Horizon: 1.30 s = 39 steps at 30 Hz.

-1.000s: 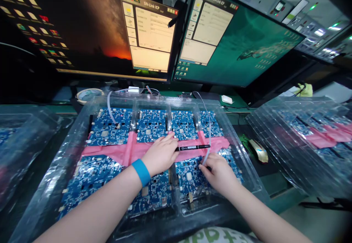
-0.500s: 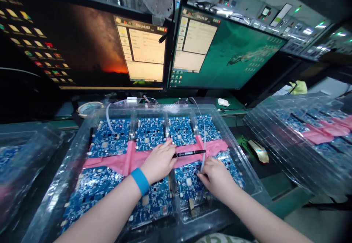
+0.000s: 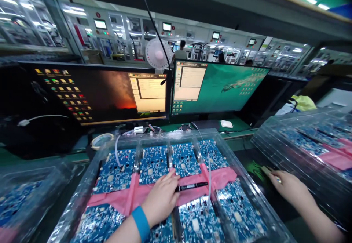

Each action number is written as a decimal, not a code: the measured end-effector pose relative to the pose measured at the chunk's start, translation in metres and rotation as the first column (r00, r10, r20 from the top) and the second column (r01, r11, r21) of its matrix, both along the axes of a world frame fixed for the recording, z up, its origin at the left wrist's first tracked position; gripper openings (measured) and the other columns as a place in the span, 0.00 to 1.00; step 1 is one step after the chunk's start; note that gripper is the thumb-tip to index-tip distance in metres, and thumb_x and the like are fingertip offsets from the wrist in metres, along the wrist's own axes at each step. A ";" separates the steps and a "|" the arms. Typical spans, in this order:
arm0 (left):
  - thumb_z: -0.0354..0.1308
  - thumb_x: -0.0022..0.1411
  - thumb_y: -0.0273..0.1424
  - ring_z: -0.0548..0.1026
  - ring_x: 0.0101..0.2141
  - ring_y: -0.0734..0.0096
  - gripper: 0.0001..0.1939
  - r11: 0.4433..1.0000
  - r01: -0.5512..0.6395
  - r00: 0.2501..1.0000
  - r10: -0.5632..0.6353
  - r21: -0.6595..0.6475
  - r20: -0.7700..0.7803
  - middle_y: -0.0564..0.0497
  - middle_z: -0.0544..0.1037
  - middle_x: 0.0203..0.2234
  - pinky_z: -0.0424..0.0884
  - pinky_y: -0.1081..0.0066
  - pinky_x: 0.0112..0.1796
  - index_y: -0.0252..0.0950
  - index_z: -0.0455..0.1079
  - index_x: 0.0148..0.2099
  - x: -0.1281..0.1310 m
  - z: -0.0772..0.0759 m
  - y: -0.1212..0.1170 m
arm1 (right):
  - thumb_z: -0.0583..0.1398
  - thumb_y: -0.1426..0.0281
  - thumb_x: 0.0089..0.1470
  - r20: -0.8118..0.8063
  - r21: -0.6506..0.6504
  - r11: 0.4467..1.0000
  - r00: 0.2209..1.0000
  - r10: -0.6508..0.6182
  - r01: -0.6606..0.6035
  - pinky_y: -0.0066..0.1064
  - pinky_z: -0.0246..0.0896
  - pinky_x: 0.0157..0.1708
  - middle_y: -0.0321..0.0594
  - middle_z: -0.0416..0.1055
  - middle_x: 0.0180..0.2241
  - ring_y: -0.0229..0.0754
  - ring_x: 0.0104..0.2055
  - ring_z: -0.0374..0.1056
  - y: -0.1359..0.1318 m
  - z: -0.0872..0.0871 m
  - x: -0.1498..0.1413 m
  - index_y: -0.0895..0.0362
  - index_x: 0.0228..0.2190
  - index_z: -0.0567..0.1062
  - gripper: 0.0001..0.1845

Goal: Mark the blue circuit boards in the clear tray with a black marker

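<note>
A clear plastic tray (image 3: 249,178) holds several blue circuit boards (image 3: 154,161), with pink strips (image 3: 221,177) crossing its middle. My left hand (image 3: 162,193), a blue band at its wrist, lies over the strip. A black marker pen (image 3: 194,186) sticks out to the right from its thumb side. My right hand (image 3: 290,186) is outside the tray, curled over a computer mouse (image 3: 266,169) that it mostly covers. A white cable (image 3: 209,173) runs down to a front board, and another white cable (image 3: 117,151) reaches a board at the back left.
Two monitors (image 3: 217,89) (image 3: 107,94) stand behind the tray, with a small fan (image 3: 158,54) above them. Further trays of boards sit at the right (image 3: 277,145) and left (image 3: 49,173). A tape roll (image 3: 102,140) lies behind the tray. People are in the background.
My right hand has let go of the white cable's end at the front board and moved right onto the mouse. My left hand stays with the pen. The view has tilted up.
</note>
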<state>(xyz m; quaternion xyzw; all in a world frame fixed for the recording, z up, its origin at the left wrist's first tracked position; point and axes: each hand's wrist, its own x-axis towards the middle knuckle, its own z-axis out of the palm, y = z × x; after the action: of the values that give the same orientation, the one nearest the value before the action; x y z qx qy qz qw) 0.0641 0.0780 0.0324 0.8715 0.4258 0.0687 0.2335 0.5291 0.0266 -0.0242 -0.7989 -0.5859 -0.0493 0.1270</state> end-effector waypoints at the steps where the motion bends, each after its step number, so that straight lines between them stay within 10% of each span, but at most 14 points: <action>1: 0.45 0.58 0.29 0.48 0.57 0.67 0.12 1.000 -0.001 1.000 0.001 -0.004 0.000 0.48 0.62 0.53 0.49 0.60 0.54 0.36 0.65 0.43 0.000 0.000 0.000 | 0.47 0.53 0.47 0.004 0.003 0.999 0.999 0.039 -0.039 0.41 0.59 0.40 0.46 0.70 0.32 0.52 0.37 0.66 -0.001 -0.013 0.014 0.58 0.26 0.73 0.25; 7: 0.46 0.57 0.28 0.49 0.57 0.67 0.12 1.000 -0.012 1.000 0.012 -0.008 0.012 0.49 0.62 0.53 0.50 0.60 0.54 0.37 0.64 0.44 -0.001 -0.001 0.000 | 0.46 0.52 0.48 -0.044 -0.020 0.989 0.988 0.146 -0.147 0.43 0.53 0.50 0.43 0.69 0.40 0.51 0.47 0.61 -0.005 -0.059 0.043 0.56 0.31 0.75 0.26; 19: 0.45 0.58 0.29 0.49 0.57 0.67 0.12 1.000 -0.007 1.000 0.007 -0.017 0.024 0.50 0.62 0.53 0.49 0.61 0.54 0.37 0.63 0.44 -0.002 -0.002 0.000 | 0.48 0.49 0.46 -0.210 -0.103 0.994 0.978 0.009 -0.031 0.42 0.55 0.49 0.42 0.68 0.41 0.51 0.46 0.61 0.010 -0.060 0.047 0.57 0.35 0.74 0.28; 25: 0.46 0.56 0.27 0.50 0.56 0.65 0.12 1.000 -0.004 0.999 0.005 -0.016 0.052 0.50 0.63 0.52 0.49 0.61 0.54 0.37 0.63 0.43 -0.002 0.000 0.000 | 0.47 0.50 0.47 -0.198 0.134 0.990 0.980 -0.014 0.041 0.42 0.58 0.45 0.48 0.66 0.43 0.52 0.45 0.62 0.023 -0.019 0.006 0.62 0.43 0.67 0.32; 29: 0.44 0.54 0.23 0.66 0.43 0.66 0.10 0.991 -0.101 0.989 0.090 0.089 0.122 0.48 0.71 0.39 0.61 0.65 0.45 0.36 0.63 0.37 0.000 0.018 -0.010 | 0.49 0.56 0.51 -0.165 0.215 0.946 0.946 0.280 -0.242 0.38 0.59 0.43 0.46 0.66 0.42 0.47 0.43 0.63 0.023 0.048 -0.085 0.59 0.45 0.65 0.24; 33: 0.47 0.55 0.26 0.69 0.32 0.66 0.05 0.986 -0.007 0.998 -0.003 0.168 0.060 0.50 0.72 0.30 0.65 0.67 0.33 0.36 0.63 0.34 0.009 0.040 -0.033 | 0.55 0.60 0.48 -0.261 0.244 0.744 0.697 0.668 -0.622 0.29 0.62 0.32 0.41 0.67 0.34 0.41 0.33 0.65 0.000 0.089 -0.200 0.57 0.44 0.61 0.22; 39: 0.55 0.51 0.45 0.71 0.24 0.68 0.17 0.906 0.303 0.951 -0.265 0.297 -0.162 0.52 0.73 0.24 0.64 0.70 0.25 0.35 0.63 0.29 0.019 0.041 -0.053 | 0.41 0.63 0.62 0.023 0.301 0.260 0.279 0.960 -0.918 0.26 0.46 0.20 0.32 0.62 0.16 0.34 0.19 0.58 -0.013 0.079 -0.278 0.53 0.22 0.65 0.22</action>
<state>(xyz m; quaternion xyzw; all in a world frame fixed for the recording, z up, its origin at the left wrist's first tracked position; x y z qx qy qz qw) 0.0827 0.0252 0.0736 0.9528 0.2906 0.0502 0.0718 0.2509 0.0140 0.0551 -0.2699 -0.9208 0.0269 0.2803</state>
